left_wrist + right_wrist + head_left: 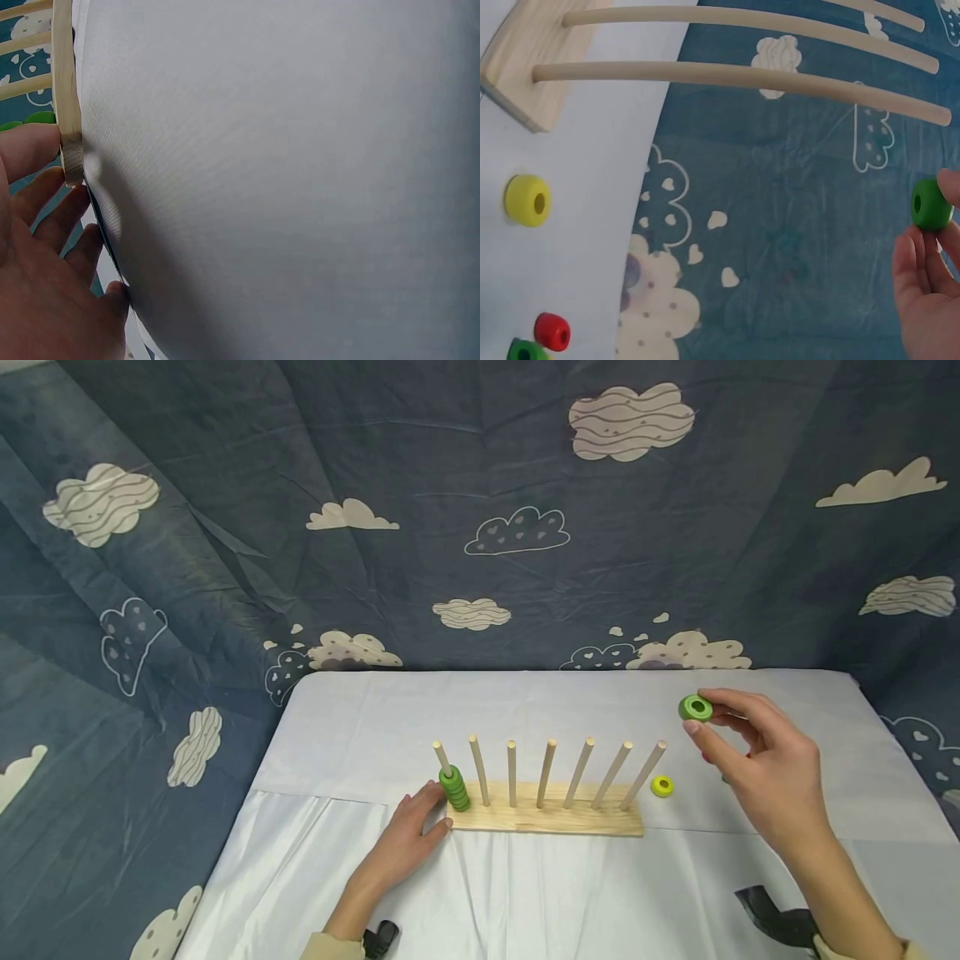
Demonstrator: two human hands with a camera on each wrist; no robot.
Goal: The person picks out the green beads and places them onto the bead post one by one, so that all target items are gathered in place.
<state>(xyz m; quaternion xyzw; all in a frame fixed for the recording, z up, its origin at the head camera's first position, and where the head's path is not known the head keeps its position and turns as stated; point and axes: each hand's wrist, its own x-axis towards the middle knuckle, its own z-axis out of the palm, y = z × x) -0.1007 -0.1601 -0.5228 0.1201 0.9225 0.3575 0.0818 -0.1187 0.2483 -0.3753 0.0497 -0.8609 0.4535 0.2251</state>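
Observation:
A wooden peg stand [540, 818] with several upright pegs stands on the white cloth. Green beads [454, 789] are stacked on its leftmost peg, whose tip shows above them. At the stand's left end, my left hand [408, 835] holds the base, thumb at the front corner and fingers behind; the left wrist view shows the thumb and fingertips at the base end [73, 161]. Raised to the right of the stand, my right hand [772, 760] pinches a green bead [695, 708] between thumb and fingers. The bead's hole is visible in the right wrist view.
A yellow bead [662, 786] lies just right of the stand. Farther along, a red bead [552, 331] and another green bead [526, 350] lie close together, mostly behind my right hand in the head view. A dark cloud-print curtain [450, 468] hangs behind the table.

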